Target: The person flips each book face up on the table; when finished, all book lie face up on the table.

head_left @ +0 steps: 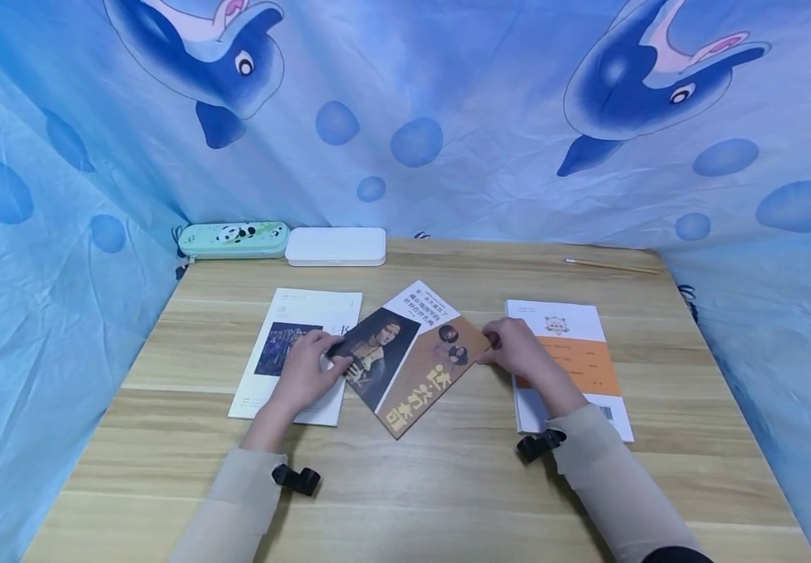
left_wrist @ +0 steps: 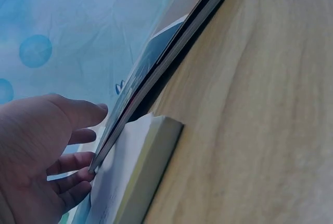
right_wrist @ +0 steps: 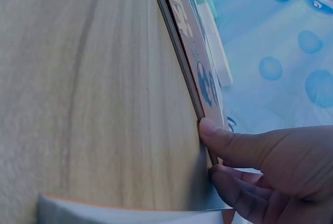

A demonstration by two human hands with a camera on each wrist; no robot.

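Note:
A brown, black and white art book (head_left: pixel 412 360) with a portrait on its cover lies turned cornerwise between both hands. My left hand (head_left: pixel 309 367) holds its left corner, which overlaps a white book (head_left: pixel 250 399) beneath. In the left wrist view, the thumb is by the cover side and the fingertips (left_wrist: pixel 78 174) are at the corner's underside. My right hand (head_left: pixel 518 348) pinches the opposite corner, its thumb (right_wrist: pixel 216 133) against the edge and its fingers curled below. Under the right forearm lies another white book with an orange band (head_left: pixel 591 363).
A green panda pencil case (head_left: pixel 236 241) and a white case (head_left: pixel 336 247) stand along the table's back edge. A thin wooden stick (head_left: pixel 612 266) lies at the back right. Blue dolphin-print curtains (head_left: pixel 489 141) enclose the wooden table (head_left: pixel 412 500) behind and at both sides.

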